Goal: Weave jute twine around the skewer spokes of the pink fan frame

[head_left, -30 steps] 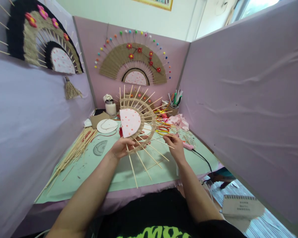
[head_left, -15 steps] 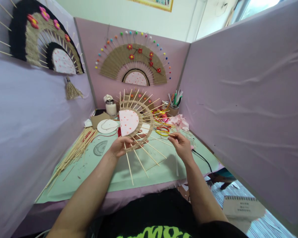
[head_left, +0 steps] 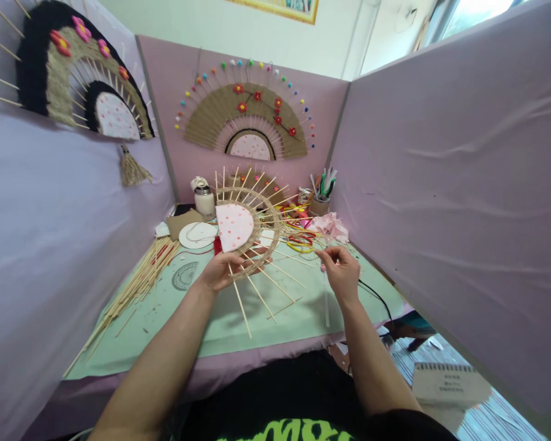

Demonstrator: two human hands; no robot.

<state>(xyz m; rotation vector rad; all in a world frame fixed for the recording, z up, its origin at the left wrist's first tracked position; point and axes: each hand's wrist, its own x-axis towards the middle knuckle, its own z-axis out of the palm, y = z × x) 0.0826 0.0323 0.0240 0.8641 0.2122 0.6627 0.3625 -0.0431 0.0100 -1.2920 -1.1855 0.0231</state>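
My left hand (head_left: 220,269) grips a half-round fan frame (head_left: 270,248) from below, with the thumb in front and fingers behind. Thin wooden sticks fan out from its pink-dotted white half-disc (head_left: 235,228), which has a brown twine border. A wider band of brown twine crosses the sticks farther out. A red tassel-like piece (head_left: 217,245) shows at the disc's straight edge. To the right, apart from the stick tips, my right hand (head_left: 343,272) is closed in a pinch. Whatever lies between its fingertips is too small to make out.
Loose sticks (head_left: 133,288) and a protractor (head_left: 185,276) lie left, below a white disc (head_left: 197,235). A bottle (head_left: 204,201) stands behind. Scissors (head_left: 300,242), pink fabric (head_left: 330,226) and a tool holder (head_left: 320,206) are at the back right. Partition walls (head_left: 441,153) flank the table.
My right hand has moved slightly to the right, still pinched. The fan frame in my left hand has shifted a little left and turned slightly.
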